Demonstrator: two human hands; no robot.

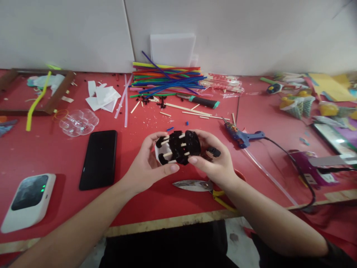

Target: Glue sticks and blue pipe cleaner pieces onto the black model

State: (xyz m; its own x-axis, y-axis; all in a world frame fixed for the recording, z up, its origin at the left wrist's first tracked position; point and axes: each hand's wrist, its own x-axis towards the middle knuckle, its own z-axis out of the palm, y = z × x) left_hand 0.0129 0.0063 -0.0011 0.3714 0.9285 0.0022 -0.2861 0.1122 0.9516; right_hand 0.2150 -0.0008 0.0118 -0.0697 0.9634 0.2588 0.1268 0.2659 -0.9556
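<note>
Both hands hold a small black craft model with short wooden sticks poking from it, raised a little above the red table. My left hand grips its left side, thumb underneath and fingers curled over a white part. My right hand grips the right side, thumb pressed on the front. A small black piece sits by my right fingers. Scissors lie on the table just below my hands.
A blue glue gun with its cable lies to the right. Coloured straws are piled at the back. A black phone, a white device and a clear plastic tray lie left.
</note>
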